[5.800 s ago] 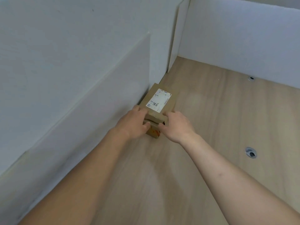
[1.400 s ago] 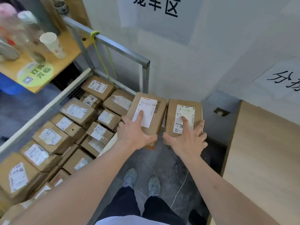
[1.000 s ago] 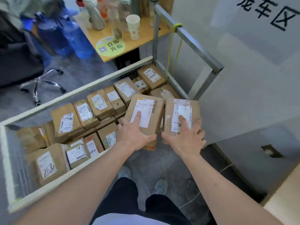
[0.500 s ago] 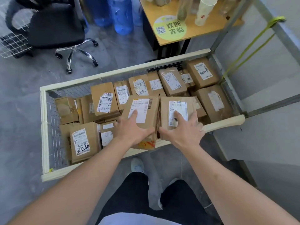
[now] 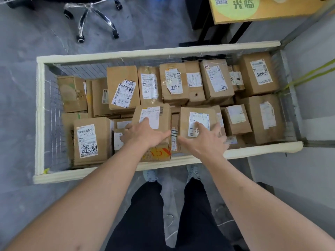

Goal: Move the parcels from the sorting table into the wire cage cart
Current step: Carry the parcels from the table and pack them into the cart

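Left hand (image 5: 145, 134) spread over the top of a brown parcel (image 5: 154, 127), index finger on its white label, thumb out along the right edge, other fingers wrapped over the left edge; it grips the box. Right hand (image 5: 204, 140) likewise spread on a second parcel (image 5: 197, 122), index finger on the label marked 778, thumb toward the left edge, fingers curled over the right side. Both parcels sit side by side, close but with a narrow gap, above the near middle of the wire cage cart (image 5: 126, 53). Whether they rest on the boxes below or are carried clear of them, cannot tell.

The cart's rim is padded in cream foam; wire mesh shows on its left and far walls. Inside, many brown parcels with white labels, packed closely, some stacked. Near left, a large box (image 5: 90, 140) with handwritten black characters on its label.

Beyond the cart: a chair base (image 5: 90, 17) with castors at far left, a wooden counter (image 5: 262, 9) with a green round sticker at far right. Grey floor. Dark trousers and pale shoes just near of the cart.
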Motion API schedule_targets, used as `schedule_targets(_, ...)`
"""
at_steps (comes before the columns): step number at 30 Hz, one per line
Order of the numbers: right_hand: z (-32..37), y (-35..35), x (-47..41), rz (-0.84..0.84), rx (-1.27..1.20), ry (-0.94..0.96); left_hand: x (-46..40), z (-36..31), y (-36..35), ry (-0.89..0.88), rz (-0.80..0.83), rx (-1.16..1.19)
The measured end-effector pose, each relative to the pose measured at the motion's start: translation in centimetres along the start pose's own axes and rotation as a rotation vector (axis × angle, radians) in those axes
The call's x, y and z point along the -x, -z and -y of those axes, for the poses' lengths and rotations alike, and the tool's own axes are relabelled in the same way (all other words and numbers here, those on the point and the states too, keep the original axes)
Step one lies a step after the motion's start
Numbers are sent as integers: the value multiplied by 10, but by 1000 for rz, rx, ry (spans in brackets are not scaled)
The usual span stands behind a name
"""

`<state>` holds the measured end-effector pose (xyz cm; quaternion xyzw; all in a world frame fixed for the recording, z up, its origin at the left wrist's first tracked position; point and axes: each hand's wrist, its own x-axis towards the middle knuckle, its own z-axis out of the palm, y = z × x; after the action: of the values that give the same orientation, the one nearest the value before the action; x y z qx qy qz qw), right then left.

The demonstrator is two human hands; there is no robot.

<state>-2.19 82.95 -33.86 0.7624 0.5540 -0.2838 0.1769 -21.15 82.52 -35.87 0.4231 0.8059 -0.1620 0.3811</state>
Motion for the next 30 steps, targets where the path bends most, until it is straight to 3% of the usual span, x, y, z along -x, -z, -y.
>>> schedule_targets(11,-2,-44,-81,137,41,142,-38,-21,-56,142,35,125)
schedule_targets(19,-22,-82,-123,235,86,235,-57,-24,-93,150,31,120)
schedule_targets(26,-25,-104,-152,239,183,269,-70,-26,-114,-4,16,77)
schedule_targets(30,-31,-115,-157,319,228,294,-75,-25,-120,-241,-112,-36)
